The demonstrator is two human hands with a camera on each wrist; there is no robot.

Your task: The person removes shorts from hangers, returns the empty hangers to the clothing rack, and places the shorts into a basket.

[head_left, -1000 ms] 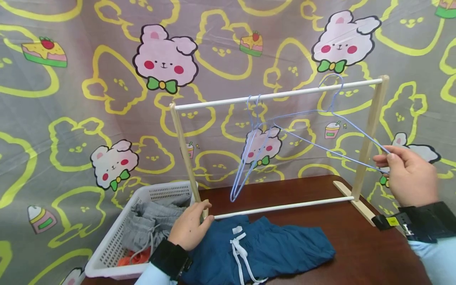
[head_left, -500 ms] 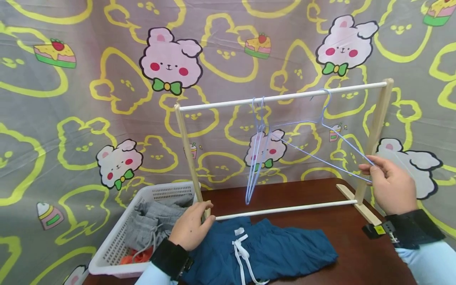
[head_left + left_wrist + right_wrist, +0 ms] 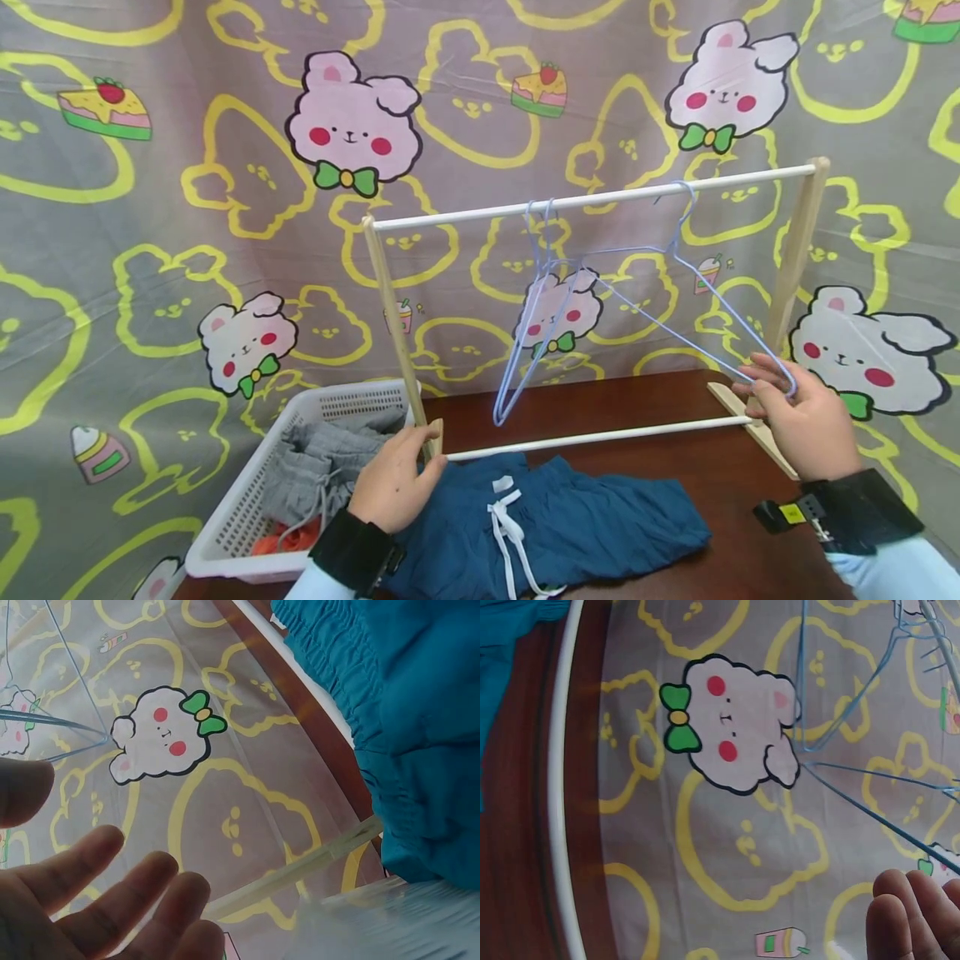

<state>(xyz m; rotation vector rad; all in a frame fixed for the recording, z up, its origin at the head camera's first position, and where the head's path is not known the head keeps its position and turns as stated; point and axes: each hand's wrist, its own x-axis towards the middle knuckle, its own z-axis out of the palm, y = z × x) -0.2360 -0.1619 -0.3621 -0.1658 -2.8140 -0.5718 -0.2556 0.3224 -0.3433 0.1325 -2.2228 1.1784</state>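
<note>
A blue wire hanger (image 3: 708,287) hangs by its hook over the white top rod (image 3: 600,198) of a wooden rack. My right hand (image 3: 806,425) is at its right corner, fingers loosely spread, the wire lying across the hand near the thumb. In the right wrist view, extended fingertips (image 3: 900,900) show below the wire. More blue hangers (image 3: 517,350) hang left of it, seen nearly edge-on. My left hand (image 3: 397,479), fingers relaxed, is by the foot of the rack's left post (image 3: 392,312); whether it touches is unclear. Dark blue drawstring pants (image 3: 600,517) lie in front of the rack.
At the left stands a white plastic basket (image 3: 225,525) with grey clothing (image 3: 307,475) and an orange item (image 3: 285,540) in it. A lower white rod (image 3: 600,437) spans the rack above the brown table (image 3: 780,533). A patterned curtain (image 3: 465,58) hangs behind.
My right hand has moved left and down with the hanger's corner, and its fingers have loosened. The hanger's hook has come down onto the top rod. My left hand has stayed put.
</note>
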